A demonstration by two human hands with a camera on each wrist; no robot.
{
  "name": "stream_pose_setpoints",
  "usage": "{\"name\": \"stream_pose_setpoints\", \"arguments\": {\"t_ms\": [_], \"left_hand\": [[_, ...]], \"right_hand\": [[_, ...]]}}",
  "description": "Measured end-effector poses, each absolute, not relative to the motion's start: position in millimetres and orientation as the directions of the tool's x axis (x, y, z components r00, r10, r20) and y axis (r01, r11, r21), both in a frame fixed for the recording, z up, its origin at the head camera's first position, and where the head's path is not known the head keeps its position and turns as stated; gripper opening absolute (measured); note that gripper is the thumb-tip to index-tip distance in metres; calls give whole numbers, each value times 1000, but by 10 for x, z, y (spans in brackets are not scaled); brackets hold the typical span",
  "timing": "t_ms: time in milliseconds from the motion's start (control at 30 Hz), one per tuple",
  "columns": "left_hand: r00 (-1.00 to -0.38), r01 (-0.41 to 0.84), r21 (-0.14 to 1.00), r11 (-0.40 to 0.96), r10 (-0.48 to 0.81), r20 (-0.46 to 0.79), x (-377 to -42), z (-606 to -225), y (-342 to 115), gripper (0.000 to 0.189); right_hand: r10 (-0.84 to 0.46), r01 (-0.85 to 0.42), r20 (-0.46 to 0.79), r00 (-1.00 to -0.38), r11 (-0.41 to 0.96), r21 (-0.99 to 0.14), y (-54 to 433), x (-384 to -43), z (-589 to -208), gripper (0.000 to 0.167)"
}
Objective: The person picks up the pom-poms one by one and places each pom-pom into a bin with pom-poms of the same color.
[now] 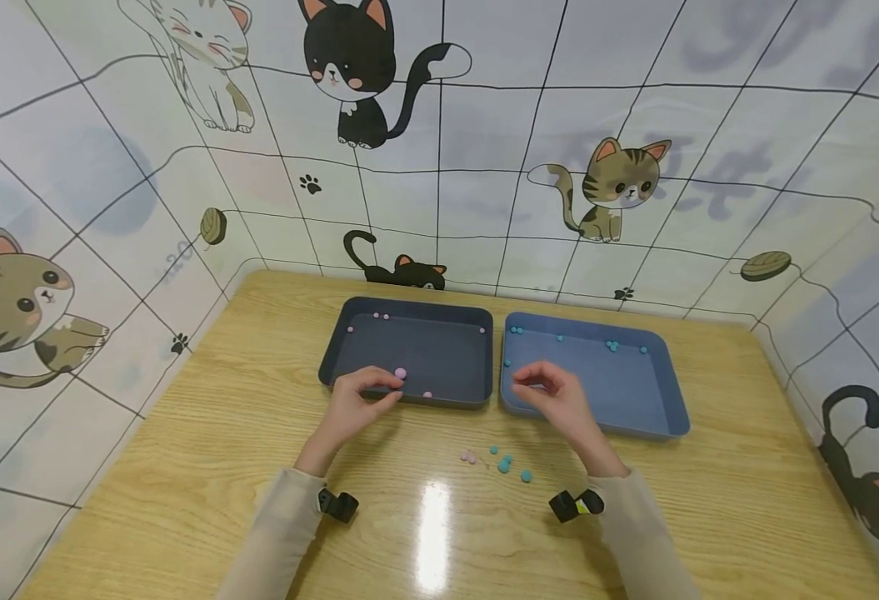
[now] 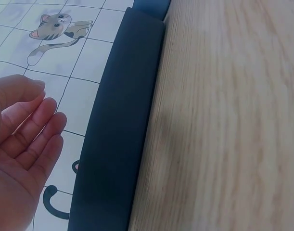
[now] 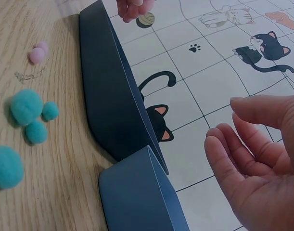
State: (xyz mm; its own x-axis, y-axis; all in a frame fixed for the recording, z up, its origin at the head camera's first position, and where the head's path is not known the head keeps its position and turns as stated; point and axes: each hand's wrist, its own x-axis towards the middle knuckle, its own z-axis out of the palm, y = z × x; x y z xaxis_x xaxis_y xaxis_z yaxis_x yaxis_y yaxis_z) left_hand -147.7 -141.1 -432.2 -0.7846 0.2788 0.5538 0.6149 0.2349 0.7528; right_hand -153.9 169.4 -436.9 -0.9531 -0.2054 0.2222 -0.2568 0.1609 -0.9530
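Observation:
My left hand (image 1: 357,404) is over the near edge of the dark tray (image 1: 409,403), thumb and fingers apart and holding nothing in the left wrist view. A larger pink pompom (image 1: 400,373) shows right by its fingertips. Smaller pink pompoms, such as one at the near wall (image 1: 427,395), lie in that tray. My right hand (image 1: 562,404) hovers over the near left corner of the blue tray (image 1: 596,400). Its fingers are loosely bent with a gap to the thumb, and nothing is between them in the right wrist view. Several small teal pompoms (image 1: 612,345) sit in the blue tray.
On the wooden table (image 1: 222,417), in front of the trays, lie several teal pompoms (image 3: 26,107) and a small group of pink pompoms (image 3: 37,55). The trays stand side by side. A cat-printed sheet (image 1: 484,192) forms the walls behind and beside the table.

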Motion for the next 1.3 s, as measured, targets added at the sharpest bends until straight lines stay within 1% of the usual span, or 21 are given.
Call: {"name": "stream_pose_setpoints", "arguments": {"t_ms": [267, 467, 700, 967, 1100, 1300], "left_hand": [[-788, 609, 755, 243, 292, 542, -1476, -4336, -1408, 16], [-783, 619, 735, 276, 285, 553, -1487, -4347, -1432, 16], [-794, 604, 747, 277, 284, 537, -1493, -4360, -1466, 15], [-773, 631, 732, 256, 291, 564, -1502, -4401, -1521, 15], [-789, 613, 735, 291, 283, 545, -1488, -4406, -1550, 15], [-835, 551, 750, 366, 256, 488, -1456, -4371, -1603, 13]], "right_hand": [[-209, -234, 193, -959, 194, -953, 1710, -1505, -4383, 24], [-202, -235, 197, -959, 181, -955, 1678, -1485, -4369, 21], [-217, -230, 193, -957, 159, -960, 1647, -1457, -4372, 19], [-249, -221, 183, -951, 132, -966, 1620, -1403, -4404, 21], [-271, -232, 193, -943, 120, -965, 1621, -1380, -4431, 18], [-311, -259, 223, -924, 79, -963, 1616, -1347, -4462, 17]]}}
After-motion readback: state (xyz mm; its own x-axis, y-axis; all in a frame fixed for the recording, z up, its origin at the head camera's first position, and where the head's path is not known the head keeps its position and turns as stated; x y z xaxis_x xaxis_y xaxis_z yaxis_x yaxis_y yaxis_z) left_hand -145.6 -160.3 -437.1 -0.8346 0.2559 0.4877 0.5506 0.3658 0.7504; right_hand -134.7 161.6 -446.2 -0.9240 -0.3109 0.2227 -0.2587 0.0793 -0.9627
